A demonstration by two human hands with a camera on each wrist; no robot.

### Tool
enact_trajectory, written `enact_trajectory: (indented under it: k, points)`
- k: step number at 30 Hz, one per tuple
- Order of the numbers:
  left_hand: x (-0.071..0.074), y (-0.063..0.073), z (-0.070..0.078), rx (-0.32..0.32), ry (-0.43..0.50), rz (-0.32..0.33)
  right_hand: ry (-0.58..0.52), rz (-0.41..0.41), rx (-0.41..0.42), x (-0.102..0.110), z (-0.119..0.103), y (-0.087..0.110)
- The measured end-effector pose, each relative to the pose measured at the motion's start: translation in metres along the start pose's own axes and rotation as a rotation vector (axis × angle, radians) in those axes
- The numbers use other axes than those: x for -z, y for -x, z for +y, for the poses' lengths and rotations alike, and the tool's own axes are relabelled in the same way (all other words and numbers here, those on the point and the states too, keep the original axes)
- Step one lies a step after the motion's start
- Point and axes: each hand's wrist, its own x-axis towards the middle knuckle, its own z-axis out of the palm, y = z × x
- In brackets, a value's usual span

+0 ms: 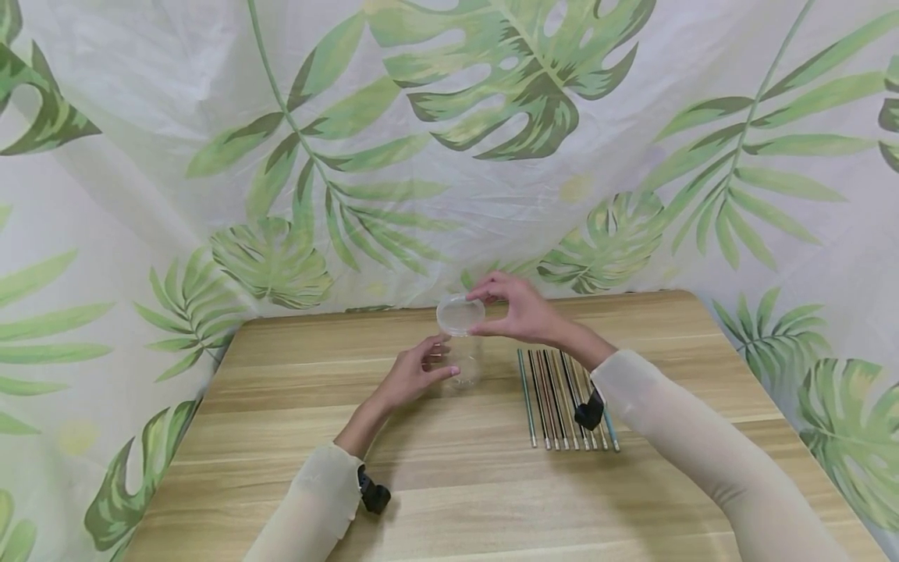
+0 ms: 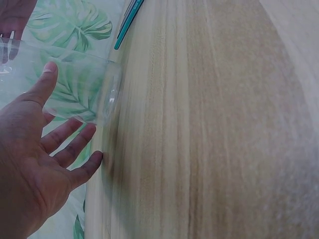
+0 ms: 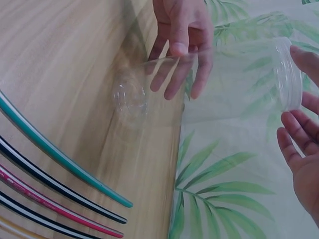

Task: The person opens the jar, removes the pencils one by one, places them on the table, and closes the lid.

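Note:
A tall clear plastic jar [image 1: 465, 363] stands upright on the table, its base [image 3: 130, 97] resting on the wood. My left hand [image 1: 414, 373] holds the jar low on its side, the thumb on one side and the fingers on the other. At the top, my right hand [image 1: 518, 311] pinches the rim of a round translucent lid [image 1: 460, 315] between thumb and fingers. The lid [image 3: 289, 74] sits at the jar's mouth in the right wrist view. Through the clear wall, fingers of my left hand [image 3: 184, 45] show.
A row of several pencils [image 1: 551, 398] in different colours lies side by side on the wooden table [image 1: 449, 476], under my right forearm. A leaf-patterned cloth [image 1: 449, 156] hangs behind the table's far edge. A black camera strap is on each wrist.

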Motion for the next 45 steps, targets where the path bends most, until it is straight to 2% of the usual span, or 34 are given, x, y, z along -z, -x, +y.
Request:
enact_trajectory:
  k: [6,10,16,21,25,33,45]
  points:
    - [0.000,0.000,0.000,0.004,0.000,0.000,0.002,0.033,0.002,-0.003,-0.001,0.002]
    - [0.000,0.000,0.000,0.006,0.004,-0.002,-0.072,0.016,-0.004,-0.001,0.002,0.002]
    - [0.000,0.000,0.001,0.006,0.010,0.001,-0.261,-0.094,-0.045,0.010,0.008,-0.001]
    - [0.000,-0.001,0.000,0.005,0.013,0.001,-0.317,-0.193,-0.065,0.017,0.013,-0.005]
    - [0.000,-0.001,0.000,0.009,0.017,-0.002,-0.350,-0.236,-0.084,0.018,0.014,-0.008]
    - [-0.001,0.000,0.000,-0.002,0.040,0.004,-0.335,-0.249,-0.071,0.017,0.013,-0.011]
    - [-0.001,0.000,0.001,0.005,0.010,0.009,-0.179,-0.188,-0.050,0.018,0.007,-0.009]
